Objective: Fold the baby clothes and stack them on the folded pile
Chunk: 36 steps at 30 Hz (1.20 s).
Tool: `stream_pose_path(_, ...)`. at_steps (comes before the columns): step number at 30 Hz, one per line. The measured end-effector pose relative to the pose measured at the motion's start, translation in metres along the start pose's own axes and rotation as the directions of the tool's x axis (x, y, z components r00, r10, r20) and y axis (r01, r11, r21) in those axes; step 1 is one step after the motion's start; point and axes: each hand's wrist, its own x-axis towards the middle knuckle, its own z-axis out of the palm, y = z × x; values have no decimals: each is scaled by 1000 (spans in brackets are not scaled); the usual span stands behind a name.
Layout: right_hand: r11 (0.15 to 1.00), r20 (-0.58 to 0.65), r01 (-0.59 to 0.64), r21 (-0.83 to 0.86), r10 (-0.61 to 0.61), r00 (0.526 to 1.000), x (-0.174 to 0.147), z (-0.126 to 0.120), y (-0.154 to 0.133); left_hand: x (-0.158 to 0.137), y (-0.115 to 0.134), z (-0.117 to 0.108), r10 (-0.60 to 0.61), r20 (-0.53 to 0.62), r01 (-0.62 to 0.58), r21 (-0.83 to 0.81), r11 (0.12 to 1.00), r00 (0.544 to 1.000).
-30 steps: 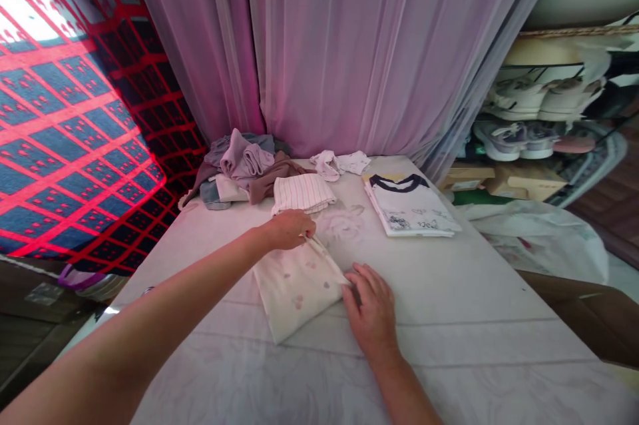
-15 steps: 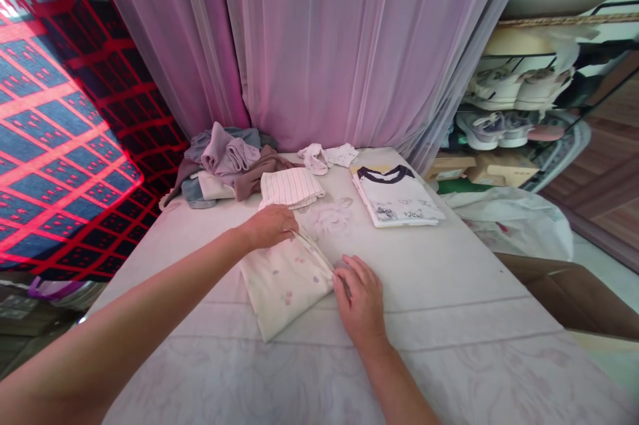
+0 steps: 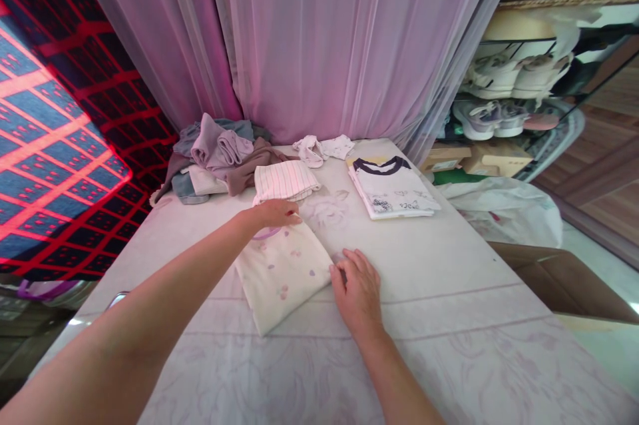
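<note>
A folded cream shirt (image 3: 287,272) with small pink and purple prints lies flat at the middle of the bed; a lilac neckband shows near its top edge. My left hand (image 3: 277,213) reaches across to the far edge and pinches the cloth there. At the shirt's right corner rests my right hand (image 3: 357,288), its thumb and forefinger closed on the corner, the other fingers bent over the sheet. Just beyond my left hand is a folded striped cloth (image 3: 284,180), pale with pink lines.
Crumpled clothes (image 3: 219,152) are piled at the far left. Small printed white garments (image 3: 324,148) lie at the back. Folded shirts (image 3: 394,192), the top one dark-collared, are stacked at the right. Beyond the bed's right edge stand a shoe rack (image 3: 514,78) and an open cardboard box (image 3: 564,282).
The shirt's upper layer now lies flatter along its far right edge, and the lilac neckband has come into view. My left hand keeps hold at the far edge; the right stays at the corner.
</note>
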Motion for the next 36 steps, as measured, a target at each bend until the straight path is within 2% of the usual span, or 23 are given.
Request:
stream_pose_path(7, 999, -27, -42, 20, 42, 999, 0, 1, -3, -2, 13, 25, -98, -182, 100, 2, 995, 978)
stream_pose_path(9, 999, -41, -30, 24, 31, 999, 0, 2, -1, -12, 17, 27, -124, -268, 124, -17, 992, 956)
stream_pose_path(12, 999, -49, 35, 11, -34, 998, 0, 1, 0, -44, 21, 32, -177, -411, 165, -67, 984, 894)
stream_pose_path(13, 997, -38, 80, 0, -80, 996, -1, 0, -1, -58, 21, 37, -204, -421, 189, -78, 979, 884)
stream_pose_path(15, 977, 27, 212, -21, -212, 977, -1, -4, -5, -87, 21, 51, -210, -389, 209, -45, 977, 897)
stream_pose_path(18, 926, 184, 376, -25, -365, 913, -3, -9, -13, -118, 17, 79, -277, -352, 285, -27, 958, 894)
stream_pose_path(21, 928, 290, 371, -29, -348, 892, -4, -9, -18, -125, 12, 100, -301, -337, 294, -72, 953, 892)
stream_pose_path(23, 936, 330, 350, -39, -319, 888, -4, -8, -19, -121, 9, 105, -301, -337, 282, -106, 954, 892)
stream_pose_path(29, 949, 316, 316, -17, -294, 902, -2, -5, -17, -115, 8, 106, -303, -372, 269, -143, 953, 877)
stream_pose_path(31, 955, 292, 295, 18, -287, 912, 1, -4, -16, -120, 9, 108, -330, -422, 283, -173, 944, 844)
stream_pose_path(33, 975, 257, 218, 44, -222, 940, 6, -5, -14, -130, 11, 111, -375, -505, 292, -240, 926, 778)
stream_pose_path(35, 998, 254, 58, 34, -65, 965, 14, -10, -14, -144, 15, 114, -455, -561, 281, -371, 885, 691)
stream_pose_path(36, 999, 281, -34, 10, 30, 959, 20, -13, -15, -152, 18, 115, -519, -547, 276, -466, 840, 657)
